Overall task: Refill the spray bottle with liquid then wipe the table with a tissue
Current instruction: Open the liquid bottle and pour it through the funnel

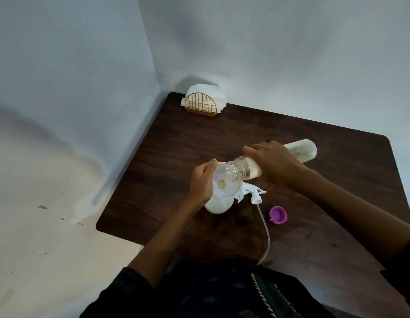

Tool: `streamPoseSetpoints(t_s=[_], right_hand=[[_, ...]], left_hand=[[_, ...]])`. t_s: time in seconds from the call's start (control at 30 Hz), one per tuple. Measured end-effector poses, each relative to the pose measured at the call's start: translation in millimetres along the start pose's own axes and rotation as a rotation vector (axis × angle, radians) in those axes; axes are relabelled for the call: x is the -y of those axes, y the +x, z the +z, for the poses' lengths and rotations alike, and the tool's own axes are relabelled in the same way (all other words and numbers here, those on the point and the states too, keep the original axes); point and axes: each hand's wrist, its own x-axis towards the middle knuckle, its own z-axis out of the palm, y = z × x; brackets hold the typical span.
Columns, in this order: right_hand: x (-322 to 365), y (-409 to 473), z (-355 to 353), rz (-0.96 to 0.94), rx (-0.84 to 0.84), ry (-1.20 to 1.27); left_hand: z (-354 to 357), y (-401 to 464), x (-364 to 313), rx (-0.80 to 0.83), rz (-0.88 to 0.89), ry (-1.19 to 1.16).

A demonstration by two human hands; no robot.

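The right hand [274, 162] grips the tilted refill bottle [300, 152] at its middle. The left hand [202, 182] holds the funnel [224, 187] on the spray bottle [216, 206] below it. Both look light, smooth, probably slippery when wet.

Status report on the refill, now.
Left hand grips funnel on spray bottle. Right hand holds refill bottle tipped into it. Spray head, purple cap lie alongside.
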Motion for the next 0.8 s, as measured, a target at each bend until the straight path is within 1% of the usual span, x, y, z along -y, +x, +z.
streamPoseSetpoints(t_s=[0.27, 0.8], right_hand=[[0.6, -0.2, -0.3, 0.002, 0.012, -0.006], [-0.2, 1.0, -1.1, 0.000, 0.012, -0.017]], left_hand=[[-0.4, 1.0, 2.0, 0.015, 0.010, 0.029], [-0.5, 0.7, 0.4, -0.005, -0.012, 0.027]])
